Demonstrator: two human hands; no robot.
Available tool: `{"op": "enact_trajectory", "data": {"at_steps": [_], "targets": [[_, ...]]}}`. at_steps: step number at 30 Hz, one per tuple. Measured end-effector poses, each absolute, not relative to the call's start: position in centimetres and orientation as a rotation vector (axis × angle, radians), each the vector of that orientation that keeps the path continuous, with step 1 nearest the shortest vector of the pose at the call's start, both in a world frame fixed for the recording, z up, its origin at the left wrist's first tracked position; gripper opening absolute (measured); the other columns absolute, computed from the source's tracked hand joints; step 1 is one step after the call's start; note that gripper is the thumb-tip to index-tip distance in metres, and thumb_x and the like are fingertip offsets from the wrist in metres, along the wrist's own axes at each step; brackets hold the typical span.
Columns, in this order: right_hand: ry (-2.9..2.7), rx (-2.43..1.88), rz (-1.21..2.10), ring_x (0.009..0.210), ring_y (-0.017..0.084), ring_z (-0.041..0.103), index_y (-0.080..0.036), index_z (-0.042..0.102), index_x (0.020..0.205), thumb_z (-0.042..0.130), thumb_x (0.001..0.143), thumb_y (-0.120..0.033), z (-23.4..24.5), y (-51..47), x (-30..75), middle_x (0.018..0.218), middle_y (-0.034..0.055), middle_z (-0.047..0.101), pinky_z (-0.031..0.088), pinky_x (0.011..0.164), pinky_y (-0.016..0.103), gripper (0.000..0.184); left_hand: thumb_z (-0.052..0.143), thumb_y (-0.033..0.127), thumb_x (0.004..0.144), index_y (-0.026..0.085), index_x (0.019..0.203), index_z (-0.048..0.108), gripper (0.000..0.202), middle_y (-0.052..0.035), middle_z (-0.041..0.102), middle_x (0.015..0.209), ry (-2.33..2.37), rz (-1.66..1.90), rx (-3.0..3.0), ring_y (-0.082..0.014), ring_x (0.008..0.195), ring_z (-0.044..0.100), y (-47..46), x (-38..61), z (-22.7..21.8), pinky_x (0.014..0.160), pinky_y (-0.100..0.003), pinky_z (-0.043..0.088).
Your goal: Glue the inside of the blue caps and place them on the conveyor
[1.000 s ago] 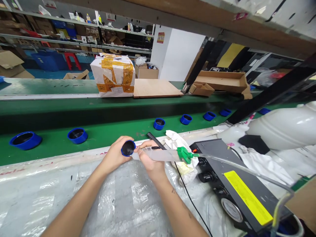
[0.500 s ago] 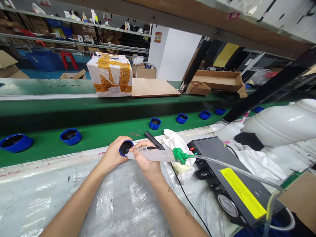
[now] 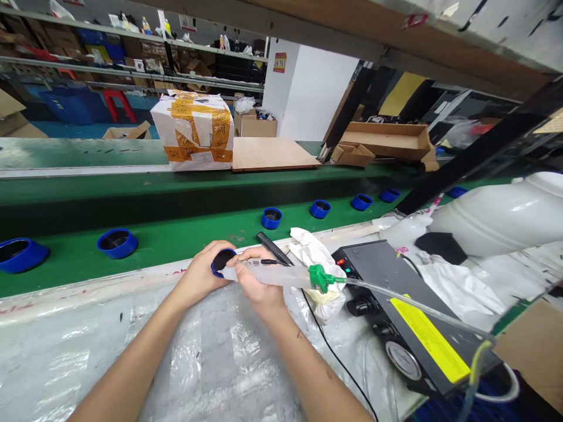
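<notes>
My left hand (image 3: 201, 274) is closed around a blue cap with a black inside (image 3: 221, 261), tilted so that its opening faces me. In my right hand (image 3: 263, 293) lies a clear dispensing syringe (image 3: 292, 276), gripped along its barrel. Its tip end is at the cap's rim, partly hidden by my fingers. A slim black-ended switch (image 3: 264, 262) runs along the top of the barrel. A green adapter (image 3: 322, 278) plugs the syringe's rear, and a clear hose leads from it to the right.
Several blue caps (image 3: 117, 243) stand in a row on the green conveyor (image 3: 189, 225). To my right are a grey dispenser box (image 3: 396, 305) with a gauge, a white cloth (image 3: 310, 249) and a large white jug (image 3: 505, 214). A taped carton (image 3: 196, 132) stands beyond the conveyor.
The caps on the conveyor have shifted slightly to the left. My hands keep nearly the same hold, with the syringe still at the cap's rim.
</notes>
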State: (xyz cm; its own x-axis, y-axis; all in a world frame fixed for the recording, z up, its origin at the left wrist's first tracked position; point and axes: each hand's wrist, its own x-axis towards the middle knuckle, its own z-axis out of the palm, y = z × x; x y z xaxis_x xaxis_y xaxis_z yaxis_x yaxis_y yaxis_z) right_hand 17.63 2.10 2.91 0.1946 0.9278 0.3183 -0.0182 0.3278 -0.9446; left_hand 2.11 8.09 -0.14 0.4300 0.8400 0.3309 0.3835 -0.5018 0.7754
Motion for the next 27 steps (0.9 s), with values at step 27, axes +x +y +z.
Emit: {"op": "enact_trajectory", "data": {"at_steps": [27], "targets": [[-1.069,-0.919,0.884,0.084,0.02,0.074,-0.025,0.065,0.092,0.071,0.087,-0.027,1.95,2.21,17.45,0.096,0.0,0.079,0.059,0.079,0.035,0.008,0.077,0.028,0.074,0.024,0.113,0.066,0.041,-0.0034,0.073,0.115,1.074,0.911,2.03,-0.0242,0.103,0.071,7.86,2.28,0.29,0.091,-0.035,0.056]]}}
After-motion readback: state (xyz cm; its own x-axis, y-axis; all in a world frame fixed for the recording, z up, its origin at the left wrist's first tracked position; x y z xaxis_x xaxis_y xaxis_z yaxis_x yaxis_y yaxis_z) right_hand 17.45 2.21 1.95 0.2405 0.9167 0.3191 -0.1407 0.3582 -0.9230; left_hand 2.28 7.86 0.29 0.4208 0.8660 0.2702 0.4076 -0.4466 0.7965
